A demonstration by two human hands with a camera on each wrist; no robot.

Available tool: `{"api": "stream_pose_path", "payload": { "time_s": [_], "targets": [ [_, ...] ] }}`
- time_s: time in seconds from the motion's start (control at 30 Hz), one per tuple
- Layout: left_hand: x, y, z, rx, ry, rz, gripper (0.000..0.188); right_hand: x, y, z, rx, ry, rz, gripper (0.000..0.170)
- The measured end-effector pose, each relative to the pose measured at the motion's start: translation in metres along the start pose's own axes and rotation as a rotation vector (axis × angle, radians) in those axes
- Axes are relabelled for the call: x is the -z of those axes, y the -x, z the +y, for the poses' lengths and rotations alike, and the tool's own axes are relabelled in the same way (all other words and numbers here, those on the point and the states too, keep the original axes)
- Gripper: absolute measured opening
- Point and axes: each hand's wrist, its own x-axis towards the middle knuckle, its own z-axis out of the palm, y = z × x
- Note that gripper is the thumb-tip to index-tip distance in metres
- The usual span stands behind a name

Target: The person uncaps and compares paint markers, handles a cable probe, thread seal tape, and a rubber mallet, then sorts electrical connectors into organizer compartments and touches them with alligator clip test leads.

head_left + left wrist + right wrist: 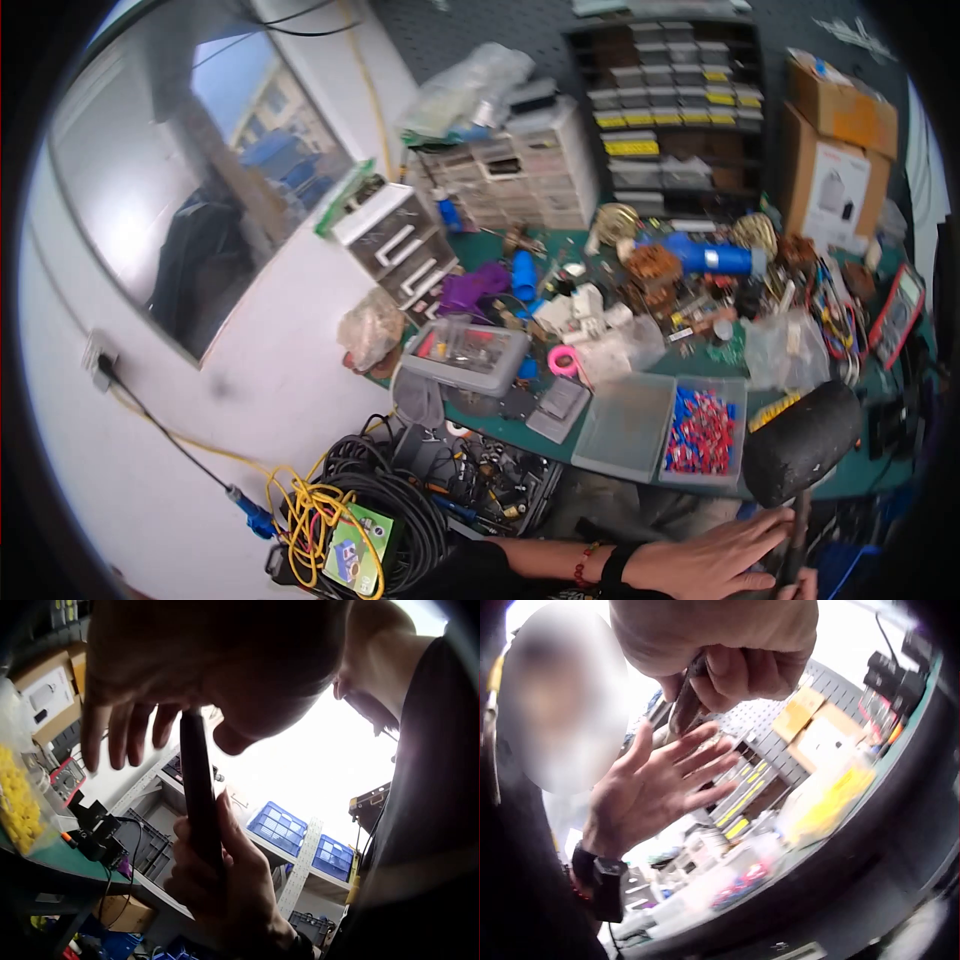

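Note:
A mallet with a thick black head (805,440) is held upright over the bench's front edge. My right hand (232,889) grips its dark handle (196,780), fingers curled round it. In the right wrist view the same right hand (727,652) is closed about the handle (688,701). My left hand (705,560) is beside the handle just below the head, palm flat and fingers extended. The right wrist view shows this left hand (656,795) with its fingers spread and nothing in the palm.
On the green bench (520,435) a clear box of red and blue connectors (700,430) stands near the front edge. A grey case (470,355), a red multimeter (897,315) and a cluttered pile lie behind. Coiled black cable (420,525) and an open drawer (500,480) are at the left.

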Motion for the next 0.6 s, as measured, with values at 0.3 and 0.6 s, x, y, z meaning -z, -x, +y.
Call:
{"api": "stream_pose_path", "payload": {
  "time_s": [0.3, 0.6],
  "targets": [
    [0.016, 0.049, -0.037, 0.465, 0.062, -0.589, 0.033, 0.203, 0.1, -0.095, -0.299, 0.935, 0.389, 0.02],
    [0.031, 0.053, -0.05, 0.506, 0.104, -0.722, 0.032, 0.114, -0.002, -0.033, -0.58, 1.277, -0.311, 0.029]
  ]
}}
